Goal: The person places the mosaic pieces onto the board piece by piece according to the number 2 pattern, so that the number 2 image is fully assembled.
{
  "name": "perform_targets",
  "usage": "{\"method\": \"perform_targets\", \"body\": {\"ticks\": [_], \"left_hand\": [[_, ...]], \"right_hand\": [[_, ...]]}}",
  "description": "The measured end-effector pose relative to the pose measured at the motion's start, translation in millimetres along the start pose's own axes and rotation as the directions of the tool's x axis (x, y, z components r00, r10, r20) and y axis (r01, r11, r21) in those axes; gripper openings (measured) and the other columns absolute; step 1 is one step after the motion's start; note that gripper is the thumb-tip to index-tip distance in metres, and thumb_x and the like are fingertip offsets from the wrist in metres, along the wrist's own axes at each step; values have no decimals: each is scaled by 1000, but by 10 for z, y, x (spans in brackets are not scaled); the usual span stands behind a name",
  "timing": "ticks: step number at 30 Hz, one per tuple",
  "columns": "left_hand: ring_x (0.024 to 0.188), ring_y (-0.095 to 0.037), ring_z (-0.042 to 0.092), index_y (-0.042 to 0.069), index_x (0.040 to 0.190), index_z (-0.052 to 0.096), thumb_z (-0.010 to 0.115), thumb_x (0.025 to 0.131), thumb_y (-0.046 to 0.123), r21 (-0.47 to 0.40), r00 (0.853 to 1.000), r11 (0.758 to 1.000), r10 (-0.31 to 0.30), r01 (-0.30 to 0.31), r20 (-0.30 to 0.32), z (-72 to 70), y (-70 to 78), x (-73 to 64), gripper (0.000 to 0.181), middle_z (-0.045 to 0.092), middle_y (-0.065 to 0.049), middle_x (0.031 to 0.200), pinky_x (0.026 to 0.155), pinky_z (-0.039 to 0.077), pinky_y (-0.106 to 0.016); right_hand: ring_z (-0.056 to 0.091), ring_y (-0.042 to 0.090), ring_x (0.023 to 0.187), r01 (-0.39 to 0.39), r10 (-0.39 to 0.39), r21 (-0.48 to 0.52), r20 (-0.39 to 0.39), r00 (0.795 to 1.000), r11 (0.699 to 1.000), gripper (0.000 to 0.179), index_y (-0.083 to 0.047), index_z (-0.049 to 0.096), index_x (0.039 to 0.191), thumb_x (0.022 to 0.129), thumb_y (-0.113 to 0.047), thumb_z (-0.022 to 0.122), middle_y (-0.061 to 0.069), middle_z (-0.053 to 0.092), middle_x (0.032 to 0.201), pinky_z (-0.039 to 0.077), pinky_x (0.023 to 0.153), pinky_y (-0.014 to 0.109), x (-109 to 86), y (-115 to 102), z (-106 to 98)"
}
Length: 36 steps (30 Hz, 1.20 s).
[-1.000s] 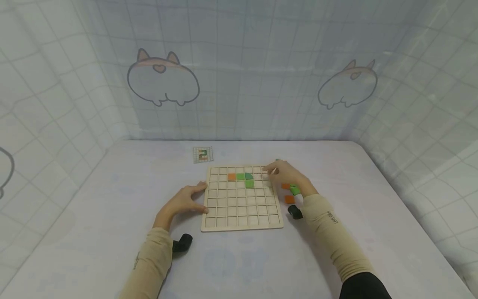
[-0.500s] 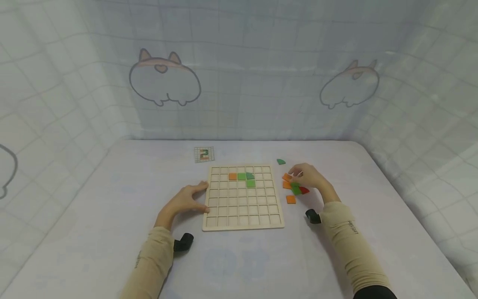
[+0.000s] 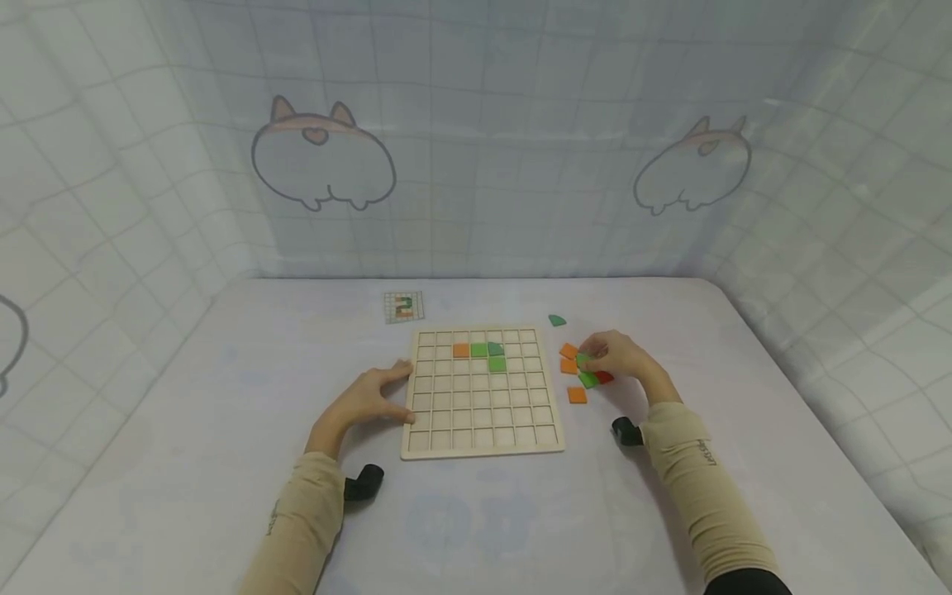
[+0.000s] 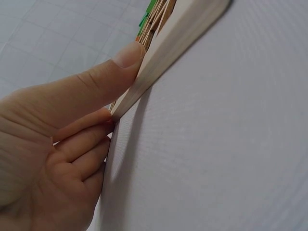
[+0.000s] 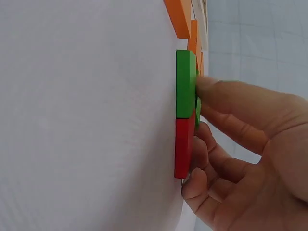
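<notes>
A wooden grid board (image 3: 483, 442) lies on the table, with an orange square tile (image 3: 461, 350), two green square tiles and a dark green quarter-round tile (image 3: 496, 349) in its upper cells. My left hand (image 3: 369, 397) rests at the board's left edge, thumb and index finger spread apart; the left wrist view has the thumb (image 4: 127, 55) against the rim. Right of the board, my right hand (image 3: 621, 355) pinches a green square tile (image 3: 583, 361) among loose pieces. Beside its fingers, another green tile (image 5: 185, 84) and a red tile (image 5: 184, 147) lie on the table.
Orange square tiles (image 3: 577, 395) lie between the board and my right hand. A dark green quarter-round tile (image 3: 557, 320) sits farther back. Behind the board lies a small pattern card (image 3: 404, 307). Fabric walls (image 3: 476, 165) enclose the table's back and sides.
My right hand has moved from the board's upper right corner to the loose tiles at the right, and its fingers have come onto a green tile. The left hand stays put.
</notes>
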<state>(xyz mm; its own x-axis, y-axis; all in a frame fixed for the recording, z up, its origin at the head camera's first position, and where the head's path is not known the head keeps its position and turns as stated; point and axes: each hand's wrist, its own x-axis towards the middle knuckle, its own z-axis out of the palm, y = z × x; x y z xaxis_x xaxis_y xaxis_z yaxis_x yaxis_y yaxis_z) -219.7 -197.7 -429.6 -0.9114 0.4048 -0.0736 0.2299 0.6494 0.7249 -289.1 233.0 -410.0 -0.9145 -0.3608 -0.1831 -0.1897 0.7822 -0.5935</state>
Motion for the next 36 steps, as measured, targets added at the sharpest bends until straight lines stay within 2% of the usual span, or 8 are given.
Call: {"method": "perform_targets", "body": {"ticks": [5,13,18,26,29,36], "left_hand": [[138,-41,21,-10,139,35,84,66,24,-4,1000,1000,-4,4,5,5,-15,2,94,24,-28,147,114,16,-51],[139,-40,20,-10,139,34,84,66,23,-22,1000,1000,-10,10,8,7,-4,-1,94,22,-27,148,114,16,-50],[139,-40,19,-9,139,34,84,66,23,-27,1000,1000,-16,16,7,11,-16,3,94,22,-27,148,114,15,-51],[139,-40,20,-9,139,35,85,66,22,-40,1000,999,-17,17,4,26,-24,4,94,22,-27,148,114,15,-51],[139,-40,19,-9,139,35,84,66,22,-39,1000,999,-16,16,4,22,-21,1,93,22,-27,148,114,15,-51],[139,-40,20,-9,139,35,85,66,22,-35,1000,999,-10,10,-4,13,-12,-2,93,23,-27,148,114,15,-51]], "right_hand": [[59,32,97,12,-12,-14,-32,999,1000,34,5,63,109,83,-15,70,20,65,105,51,86,46,-1,20,4],[58,31,95,-13,14,25,-42,999,1000,29,4,63,109,81,-5,63,19,64,105,51,85,45,-21,71,-21],[58,30,94,-35,37,45,-45,998,998,30,4,62,110,82,-8,66,19,63,105,52,83,43,-3,98,-26],[59,34,98,-26,26,11,-41,999,1000,34,4,61,111,80,-9,69,22,63,107,52,86,46,22,86,-16],[58,32,97,-47,48,29,-50,998,998,35,4,61,111,80,-9,68,21,62,107,52,85,45,28,104,-15],[55,31,92,-22,28,68,-84,996,997,38,7,57,114,80,-8,67,21,60,103,52,81,43,30,128,-22]]}}
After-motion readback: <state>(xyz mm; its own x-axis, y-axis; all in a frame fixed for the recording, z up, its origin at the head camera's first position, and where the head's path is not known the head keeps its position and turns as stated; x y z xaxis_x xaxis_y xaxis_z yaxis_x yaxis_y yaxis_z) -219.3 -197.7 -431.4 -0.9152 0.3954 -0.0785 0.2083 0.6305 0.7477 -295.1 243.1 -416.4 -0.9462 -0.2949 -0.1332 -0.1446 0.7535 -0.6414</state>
